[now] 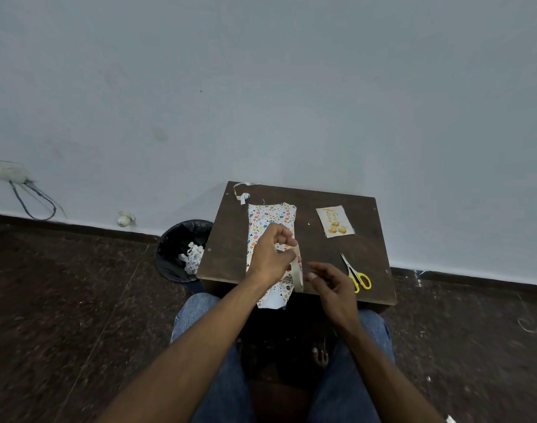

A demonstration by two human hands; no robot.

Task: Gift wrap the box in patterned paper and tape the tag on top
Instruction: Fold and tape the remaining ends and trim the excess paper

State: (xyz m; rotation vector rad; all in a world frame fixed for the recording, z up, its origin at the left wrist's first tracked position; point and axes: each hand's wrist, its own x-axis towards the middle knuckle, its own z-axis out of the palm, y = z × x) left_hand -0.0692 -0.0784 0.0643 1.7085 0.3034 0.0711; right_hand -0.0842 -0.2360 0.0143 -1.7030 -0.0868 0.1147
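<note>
A pale blue-grey wall point(261, 87) meets a dark speckled floor point(62, 300) at a dark skirting point(78, 227). A small brown table point(322, 254) stands against the wall, a black bin point(172, 254) just left of it.

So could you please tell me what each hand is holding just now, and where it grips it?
The left hand pinches the beige roll of masking tape at its upper rim. The right hand holds nothing, fingers loosely curled beside the roll.

bare room: plain wall point(261, 87), speckled floor point(62, 300), bin point(172, 254).
</note>
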